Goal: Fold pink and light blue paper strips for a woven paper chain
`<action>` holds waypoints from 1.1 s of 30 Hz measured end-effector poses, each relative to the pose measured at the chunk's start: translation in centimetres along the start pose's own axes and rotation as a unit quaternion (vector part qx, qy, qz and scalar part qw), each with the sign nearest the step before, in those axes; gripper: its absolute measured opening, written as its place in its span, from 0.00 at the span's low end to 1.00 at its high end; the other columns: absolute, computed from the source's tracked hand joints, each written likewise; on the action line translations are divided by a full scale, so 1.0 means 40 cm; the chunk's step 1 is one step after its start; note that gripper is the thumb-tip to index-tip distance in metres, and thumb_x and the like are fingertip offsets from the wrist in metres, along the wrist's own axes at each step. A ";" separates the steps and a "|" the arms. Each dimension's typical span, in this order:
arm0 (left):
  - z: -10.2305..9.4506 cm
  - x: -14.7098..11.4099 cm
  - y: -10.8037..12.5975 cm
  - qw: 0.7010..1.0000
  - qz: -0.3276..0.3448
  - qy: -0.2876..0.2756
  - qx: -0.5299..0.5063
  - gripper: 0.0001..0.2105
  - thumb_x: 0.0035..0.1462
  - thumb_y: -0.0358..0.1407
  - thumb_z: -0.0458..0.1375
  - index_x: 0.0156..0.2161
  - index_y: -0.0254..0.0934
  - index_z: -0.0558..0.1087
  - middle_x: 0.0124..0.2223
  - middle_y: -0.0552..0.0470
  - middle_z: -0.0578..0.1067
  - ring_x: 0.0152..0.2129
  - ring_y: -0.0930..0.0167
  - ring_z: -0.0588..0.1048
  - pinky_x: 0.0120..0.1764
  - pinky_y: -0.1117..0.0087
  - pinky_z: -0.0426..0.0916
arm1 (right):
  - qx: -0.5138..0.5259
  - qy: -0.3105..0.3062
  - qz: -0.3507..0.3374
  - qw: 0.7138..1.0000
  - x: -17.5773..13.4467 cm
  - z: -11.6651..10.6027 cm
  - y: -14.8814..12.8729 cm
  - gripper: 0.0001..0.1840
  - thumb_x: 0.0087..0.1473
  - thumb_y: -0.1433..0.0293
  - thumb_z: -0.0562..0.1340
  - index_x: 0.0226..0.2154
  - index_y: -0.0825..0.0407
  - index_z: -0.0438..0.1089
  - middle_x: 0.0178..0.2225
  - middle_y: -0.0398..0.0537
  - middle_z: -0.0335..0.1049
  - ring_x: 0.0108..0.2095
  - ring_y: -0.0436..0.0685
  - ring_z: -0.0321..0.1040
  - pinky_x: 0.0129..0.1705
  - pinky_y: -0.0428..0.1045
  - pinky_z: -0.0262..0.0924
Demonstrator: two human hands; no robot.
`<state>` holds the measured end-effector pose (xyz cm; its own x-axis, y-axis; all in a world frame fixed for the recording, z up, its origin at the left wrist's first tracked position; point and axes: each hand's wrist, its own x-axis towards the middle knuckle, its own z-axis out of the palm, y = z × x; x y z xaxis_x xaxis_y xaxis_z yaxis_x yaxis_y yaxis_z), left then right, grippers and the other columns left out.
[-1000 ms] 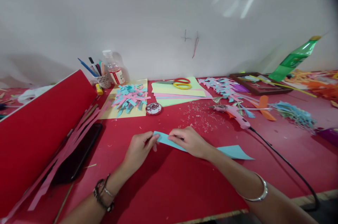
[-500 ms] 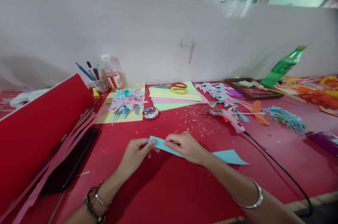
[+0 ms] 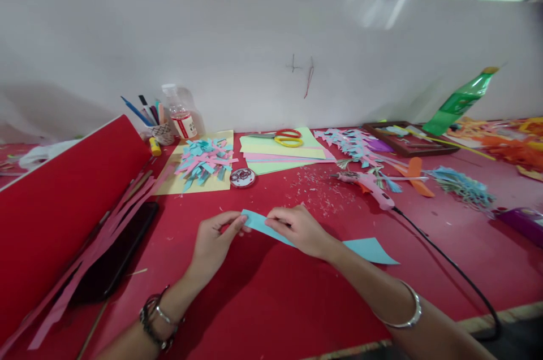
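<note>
A long light-blue paper strip (image 3: pixel 368 249) runs slantwise over the red table, its left end lifted and its right end passing under my right forearm. My left hand (image 3: pixel 218 238) pinches the strip's left tip between thumb and fingers. Close beside it, my right hand (image 3: pixel 301 230) is closed on the strip a little further along, thumb and forefinger on its upper face. The middle of the strip is hidden behind my right hand and forearm.
A pink glue gun (image 3: pixel 369 186) with a black cord lies at right. Scissors (image 3: pixel 288 138) rest on stacked coloured paper (image 3: pixel 271 167). Paper scraps (image 3: pixel 206 159) are heaped at left, beside a small round dish (image 3: pixel 242 178). A phone (image 3: pixel 114 258) lies under pink strips; a green bottle (image 3: pixel 460 101) leans at the back.
My left hand has shifted slightly, its thumb now nearer the strip's very tip. The strip's lifted end bends a bit more. My right hand stays almost in place; the view tilts slightly.
</note>
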<state>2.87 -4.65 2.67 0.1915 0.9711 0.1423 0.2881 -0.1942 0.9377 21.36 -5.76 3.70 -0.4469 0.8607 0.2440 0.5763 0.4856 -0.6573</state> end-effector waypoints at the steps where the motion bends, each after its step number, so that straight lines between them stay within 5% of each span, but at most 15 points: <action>1: 0.001 -0.001 0.000 1.000 0.003 0.002 0.002 0.08 0.47 0.37 0.53 0.26 0.35 0.71 0.21 0.57 0.72 0.19 0.77 0.68 0.25 0.79 0.63 | 0.000 0.001 0.000 1.000 0.000 0.001 0.000 0.15 0.54 0.64 0.49 0.27 0.54 0.66 0.20 0.41 0.62 0.20 0.44 0.55 0.23 0.40 0.45; 16: 0.009 -0.005 0.018 0.996 -0.011 -0.082 -0.019 0.16 0.52 0.39 0.48 0.19 0.33 0.68 0.17 0.56 0.70 0.15 0.79 0.64 0.22 0.80 0.60 | 0.010 0.010 0.001 1.000 -0.004 0.008 -0.004 0.15 0.54 0.65 0.49 0.25 0.54 0.65 0.18 0.39 0.60 0.19 0.44 0.53 0.22 0.40 0.44; 33: 0.010 -0.009 0.025 0.996 0.009 -0.087 0.005 0.17 0.53 0.40 0.46 0.20 0.34 0.67 0.19 0.55 0.69 0.16 0.77 0.65 0.23 0.78 0.61 | 0.001 -0.001 -0.002 1.000 -0.001 0.011 0.003 0.16 0.54 0.63 0.49 0.27 0.54 0.66 0.20 0.40 0.63 0.19 0.44 0.54 0.23 0.40 0.46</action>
<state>3.45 -5.27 3.45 0.3564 0.9288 0.1017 0.2922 -0.2142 0.9321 21.15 -5.79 3.29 -0.4497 0.8588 0.2456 0.5737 0.4884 -0.6575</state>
